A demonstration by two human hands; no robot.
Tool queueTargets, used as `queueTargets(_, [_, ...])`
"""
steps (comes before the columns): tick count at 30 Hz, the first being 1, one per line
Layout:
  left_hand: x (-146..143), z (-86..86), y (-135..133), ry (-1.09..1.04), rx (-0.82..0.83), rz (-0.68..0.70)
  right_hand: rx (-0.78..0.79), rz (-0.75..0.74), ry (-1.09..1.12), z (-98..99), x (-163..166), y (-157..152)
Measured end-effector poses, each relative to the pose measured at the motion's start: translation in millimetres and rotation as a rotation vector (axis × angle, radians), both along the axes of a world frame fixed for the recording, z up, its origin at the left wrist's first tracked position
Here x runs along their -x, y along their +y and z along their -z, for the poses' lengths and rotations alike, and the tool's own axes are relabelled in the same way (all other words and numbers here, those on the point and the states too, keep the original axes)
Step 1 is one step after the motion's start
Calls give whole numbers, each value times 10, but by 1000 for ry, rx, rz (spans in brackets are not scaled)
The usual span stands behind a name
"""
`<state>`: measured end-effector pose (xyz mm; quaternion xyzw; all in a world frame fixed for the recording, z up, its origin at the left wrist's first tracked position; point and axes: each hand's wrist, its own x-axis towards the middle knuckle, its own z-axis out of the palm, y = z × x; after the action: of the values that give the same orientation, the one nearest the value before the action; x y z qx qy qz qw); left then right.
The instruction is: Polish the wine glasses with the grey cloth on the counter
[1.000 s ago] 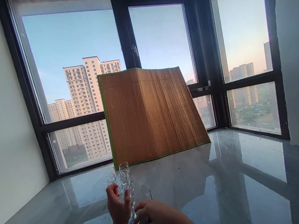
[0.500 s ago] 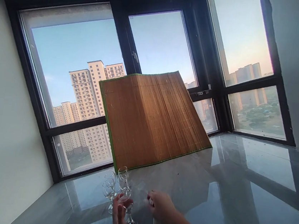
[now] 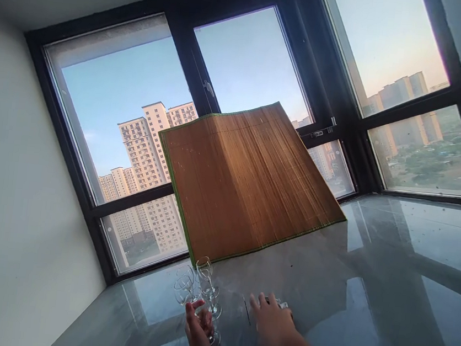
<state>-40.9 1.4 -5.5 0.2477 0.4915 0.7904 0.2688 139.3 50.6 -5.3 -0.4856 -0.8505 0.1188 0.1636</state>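
My left hand (image 3: pixel 199 330) curls its fingers around the bowl of a clear stemmed glass, whose round foot (image 3: pixel 215 340) shows beside the fingers; most of the bowl is hidden. Just beyond it, several more clear stemmed glasses (image 3: pixel 204 270) stand close together on the glossy grey surface (image 3: pixel 311 271). Further right, my right hand (image 3: pixel 274 323) is low over the surface with its fingers spread. Partly covered by those fingers is a small whitish and dark item (image 3: pixel 282 304) whose kind I cannot make out. A thin dark stick-like line (image 3: pixel 246 311) lies between my hands.
A brown slatted mat (image 3: pixel 250 181) with green edging leans up against the dark window frame (image 3: pixel 179 39) behind the glasses. A pale wall (image 3: pixel 23 199) stands at the left. Tall buildings (image 3: pixel 146 146) show through the panes.
My right hand has moved right and slightly forward, its fingers going from curled to spread. The dark line has come into view. My left hand stays at the glass. The camera view has tilted.
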Motion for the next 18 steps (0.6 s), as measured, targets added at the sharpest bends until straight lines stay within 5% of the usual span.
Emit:
queueTargets(12, [-93,44,20,179,21,127,-85,-49,145,141,-43,455])
queueTargets(18, [-217,75,48,685,21,179,-86,5,239,270,-4,615])
